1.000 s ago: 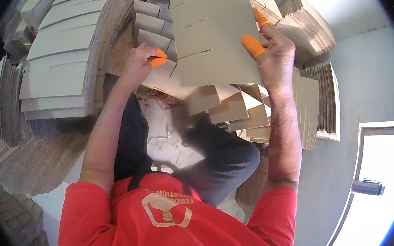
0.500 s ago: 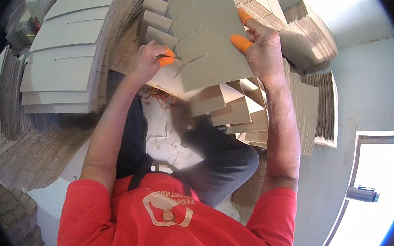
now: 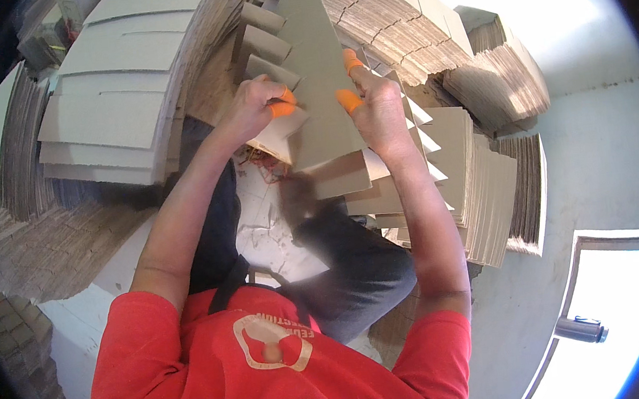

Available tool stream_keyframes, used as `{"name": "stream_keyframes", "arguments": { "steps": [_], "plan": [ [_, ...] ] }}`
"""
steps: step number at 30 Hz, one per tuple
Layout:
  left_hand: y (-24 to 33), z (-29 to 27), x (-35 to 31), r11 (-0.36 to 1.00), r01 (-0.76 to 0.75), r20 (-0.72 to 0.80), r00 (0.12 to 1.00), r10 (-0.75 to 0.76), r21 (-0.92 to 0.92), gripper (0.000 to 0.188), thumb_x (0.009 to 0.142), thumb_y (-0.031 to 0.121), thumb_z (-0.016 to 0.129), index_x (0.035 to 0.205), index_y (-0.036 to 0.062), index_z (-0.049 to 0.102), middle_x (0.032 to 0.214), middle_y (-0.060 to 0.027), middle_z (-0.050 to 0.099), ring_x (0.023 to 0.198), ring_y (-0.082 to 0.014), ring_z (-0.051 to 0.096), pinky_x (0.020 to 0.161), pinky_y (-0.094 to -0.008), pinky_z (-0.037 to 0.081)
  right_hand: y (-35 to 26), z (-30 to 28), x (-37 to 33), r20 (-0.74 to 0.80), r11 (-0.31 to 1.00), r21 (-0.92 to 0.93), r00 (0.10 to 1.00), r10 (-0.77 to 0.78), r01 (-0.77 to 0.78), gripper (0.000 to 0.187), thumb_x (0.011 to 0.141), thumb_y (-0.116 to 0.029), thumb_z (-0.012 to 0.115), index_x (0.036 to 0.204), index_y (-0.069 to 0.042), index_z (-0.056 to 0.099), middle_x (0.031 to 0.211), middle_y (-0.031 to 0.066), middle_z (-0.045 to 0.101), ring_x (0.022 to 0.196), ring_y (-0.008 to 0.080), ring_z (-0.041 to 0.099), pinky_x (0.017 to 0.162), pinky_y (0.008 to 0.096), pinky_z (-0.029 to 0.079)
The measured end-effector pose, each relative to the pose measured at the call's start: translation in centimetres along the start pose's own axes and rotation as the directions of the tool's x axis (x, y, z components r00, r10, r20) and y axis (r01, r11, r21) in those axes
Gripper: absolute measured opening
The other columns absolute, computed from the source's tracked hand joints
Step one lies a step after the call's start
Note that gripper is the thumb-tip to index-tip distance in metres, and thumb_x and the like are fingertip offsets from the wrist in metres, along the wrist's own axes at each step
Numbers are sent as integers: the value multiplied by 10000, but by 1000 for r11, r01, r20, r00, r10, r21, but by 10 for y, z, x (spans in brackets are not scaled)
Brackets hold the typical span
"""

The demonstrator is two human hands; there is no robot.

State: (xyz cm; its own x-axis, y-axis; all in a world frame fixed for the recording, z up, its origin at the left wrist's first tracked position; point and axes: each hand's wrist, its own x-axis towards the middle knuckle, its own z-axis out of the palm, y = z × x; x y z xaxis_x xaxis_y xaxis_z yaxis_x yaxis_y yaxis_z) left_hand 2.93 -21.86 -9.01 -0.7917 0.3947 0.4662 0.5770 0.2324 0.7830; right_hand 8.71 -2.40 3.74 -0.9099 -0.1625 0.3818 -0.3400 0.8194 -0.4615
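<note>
A long grey-brown cardboard strip (image 3: 318,107) stands tilted before me, over a partly assembled grid of cardboard dividers. My right hand (image 3: 376,109), with orange finger covers on thumb and finger, grips the strip's right edge. On the other side, my left hand (image 3: 258,107), also in orange finger covers, is closed in a pinch at a cardboard crosspiece (image 3: 281,135) beside the strip's left edge. Several crosspieces (image 3: 262,47) stick out to the left above that hand. More divider cells (image 3: 333,177) show below the strip; its slots are hard to make out now.
Slotted cardboard sheets lie in a large stack (image 3: 114,104) at the left. Further stacks stand at the far right (image 3: 395,23) and beside my right forearm (image 3: 489,198). My bent leg (image 3: 349,266) is below the grid. A pale wall (image 3: 600,157) closes off the right.
My right hand has moved left and slightly down, turning the strip to a steeper, narrower angle over the grid. My left hand has shifted slightly right and down.
</note>
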Motion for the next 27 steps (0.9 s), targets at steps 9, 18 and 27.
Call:
{"name": "stream_keyframes", "arguments": {
  "steps": [9, 18, 27],
  "plan": [
    [-3, -1, 5, 1000, 6, 5, 1000, -6, 21, 160, 748, 42, 767, 896, 29, 707, 797, -119, 651, 774, -266, 638, 683, -364, 495, 5, 0, 26, 191, 997, -33, 980, -56, 63, 255, 785, 16, 702, 1029, 55, 637, 705, 165, 523, 682, 272, 497, 640, 352, 457],
    [-4, 4, 4, 970, -161, -10, 986, 165, 182, 175, 759, 45, 758, 925, 37, 705, 829, -121, 675, 837, -289, 626, 705, -393, 507, 19, 40, 8, 454, 956, -277, 890, 42, 97, 144, 808, -71, 641, 916, 14, 683, 890, 227, 677, 934, 398, 658, 812, 471, 538],
    [9, -1, 8, 961, -98, 29, 995, 94, 257, 419, 701, 53, 786, 1105, 49, 674, 1099, -110, 671, 1034, -307, 594, 892, -395, 494, 28, 46, 25, 364, 982, -185, 931, 23, 48, 200, 815, -92, 643, 982, 4, 699, 955, 235, 681, 936, 379, 674, 828, 440, 550]
  ]
}}
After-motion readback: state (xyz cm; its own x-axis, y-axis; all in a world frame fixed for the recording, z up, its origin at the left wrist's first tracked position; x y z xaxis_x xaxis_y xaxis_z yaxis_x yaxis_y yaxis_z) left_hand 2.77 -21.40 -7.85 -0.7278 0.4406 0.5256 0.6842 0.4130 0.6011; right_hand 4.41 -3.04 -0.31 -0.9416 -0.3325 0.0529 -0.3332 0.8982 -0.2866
